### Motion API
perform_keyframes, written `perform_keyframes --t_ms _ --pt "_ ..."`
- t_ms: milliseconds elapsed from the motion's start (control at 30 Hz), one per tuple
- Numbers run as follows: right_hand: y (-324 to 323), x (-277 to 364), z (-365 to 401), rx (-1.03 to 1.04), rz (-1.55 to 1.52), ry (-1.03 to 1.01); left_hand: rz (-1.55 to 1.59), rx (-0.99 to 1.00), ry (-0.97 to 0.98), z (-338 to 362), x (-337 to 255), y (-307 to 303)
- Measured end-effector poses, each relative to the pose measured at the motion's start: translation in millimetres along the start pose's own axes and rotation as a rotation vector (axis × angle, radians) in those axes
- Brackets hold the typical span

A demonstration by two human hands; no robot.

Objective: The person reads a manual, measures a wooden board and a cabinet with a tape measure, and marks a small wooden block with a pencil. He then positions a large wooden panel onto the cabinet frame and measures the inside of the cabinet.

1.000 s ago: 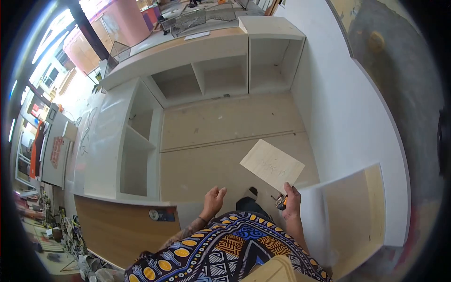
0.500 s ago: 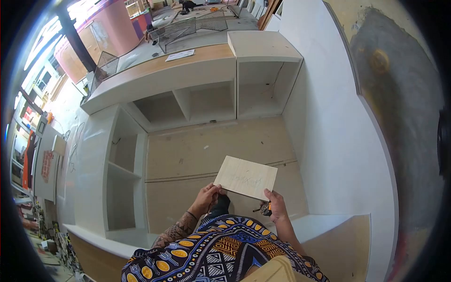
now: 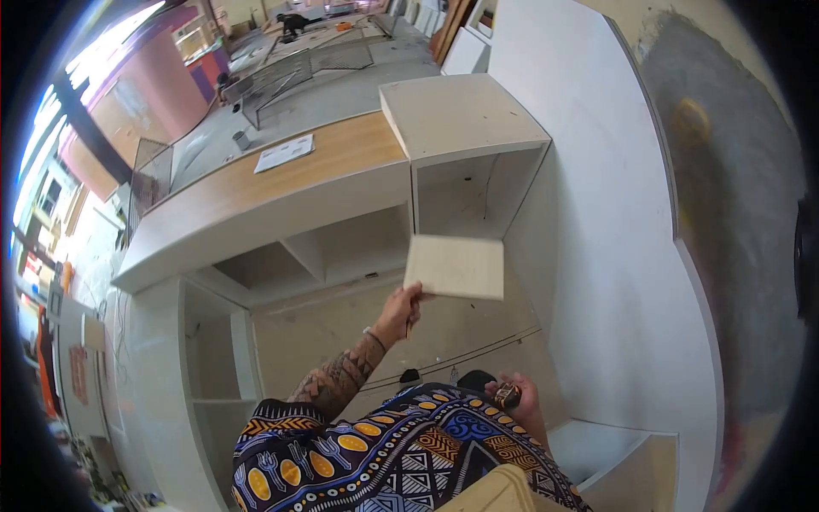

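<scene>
My left hand (image 3: 399, 312) grips the lower left corner of a pale wooden board (image 3: 457, 267), which is raised in front of the white cabinets. A thin dark item, too small to name, shows below its fingers. Near my lap on the right, my right hand (image 3: 520, 398) is closed around a black and orange tool (image 3: 508, 395), possibly a tape measure. The board is apart from my right hand.
A wood-topped white counter (image 3: 350, 136) runs ahead, with papers (image 3: 284, 153) lying on it. A taller white box unit (image 3: 465, 111) adjoins it. Open shelving (image 3: 162, 341) stands left, a white partition (image 3: 597, 256) right. A person (image 3: 294, 23) is far off.
The board has moved up and away from me in my left hand. My right hand has let go of the board and dropped lower with the tool. The view has shifted forward.
</scene>
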State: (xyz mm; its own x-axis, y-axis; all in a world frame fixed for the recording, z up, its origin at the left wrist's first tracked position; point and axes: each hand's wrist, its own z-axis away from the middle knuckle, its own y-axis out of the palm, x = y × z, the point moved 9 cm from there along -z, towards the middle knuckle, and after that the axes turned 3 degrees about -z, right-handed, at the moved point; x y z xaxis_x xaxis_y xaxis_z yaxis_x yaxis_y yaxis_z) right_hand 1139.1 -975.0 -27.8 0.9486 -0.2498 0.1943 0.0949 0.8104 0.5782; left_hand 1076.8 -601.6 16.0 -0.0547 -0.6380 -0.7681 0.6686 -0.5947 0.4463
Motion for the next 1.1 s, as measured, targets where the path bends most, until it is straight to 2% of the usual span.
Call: perform_keyframes --t_ms 67,133,167,200,267,300,333,433,500,600,633,700,733,767,833,900,967,1000,1033,1067,1100 --pt "-2 1 -14 -0.093 -0.024 -0.015 0.021 -0.091 0.079 -56 -44 -4" --pt "-5 6 -59 0.118 -0.004 0.039 0.089 -0.141 0.111 -103 -83 -1" --pt "3 21 -74 0.092 0.335 -0.072 0.096 -0.172 0.116 -125 -98 1" --pt "7 31 -84 0.089 0.322 -0.073 0.103 -0.204 0.124 -144 -112 2" --pt "57 50 -87 0.079 0.132 0.082 0.119 -0.179 0.144 -199 -124 2" --pt "65 63 -111 0.188 0.083 0.111 0.143 -0.216 0.123 -219 -127 2" --pt "78 74 -120 0.198 0.061 0.107 0.16 -0.248 0.109 -239 -135 4" --pt "129 114 -137 0.283 -0.103 0.012 0.22 -0.271 0.049 -293 -151 16" --pt "166 151 -124 0.394 -0.079 -0.171 0.289 -0.312 0.006 -330 -153 13" --pt "148 177 -145 0.388 -0.182 -0.25 0.243 -0.363 -0.005 -379 -156 2" --pt "143 182 -144 0.381 -0.194 -0.263 0.297 -0.278 0.022 -391 -158 5" --pt "120 175 -148 0.22 -0.432 -0.207 0.317 -0.254 0.015 -407 -155 11" --pt "114 176 -148 0.214 -0.463 -0.227 0.346 -0.243 0.016 -411 -151 14" --pt "103 172 -148 0.15 -0.528 -0.24 0.377 -0.287 -0.035 -395 -143 31" --pt "92 154 -148 0.076 -0.664 -0.29 0.187 -0.065 -0.246 -413 -76 40" --pt "89 150 -135 0.074 -0.468 -0.42 -0.256 0.071 -0.344 -358 -32 105" --pt "72 130 -160 0.028 -0.415 -0.461 -0.669 0.517 -0.533 -301 27 174" --pt "66 124 -162 -0.113 -0.245 -0.56 -0.731 0.62 -0.616 -274 44 201" --pt "66 120 -161 -0.268 -0.07 -0.623 -0.901 0.945 -0.657 -233 60 234" --pt "80 145 -125 -0.557 0.563 -1.057 -1.042 1.274 -0.673 -194 73 258" --pt "118 141 -98 -0.844 1.285 -1.347 -1.129 1.401 -0.698 -170 83 271"
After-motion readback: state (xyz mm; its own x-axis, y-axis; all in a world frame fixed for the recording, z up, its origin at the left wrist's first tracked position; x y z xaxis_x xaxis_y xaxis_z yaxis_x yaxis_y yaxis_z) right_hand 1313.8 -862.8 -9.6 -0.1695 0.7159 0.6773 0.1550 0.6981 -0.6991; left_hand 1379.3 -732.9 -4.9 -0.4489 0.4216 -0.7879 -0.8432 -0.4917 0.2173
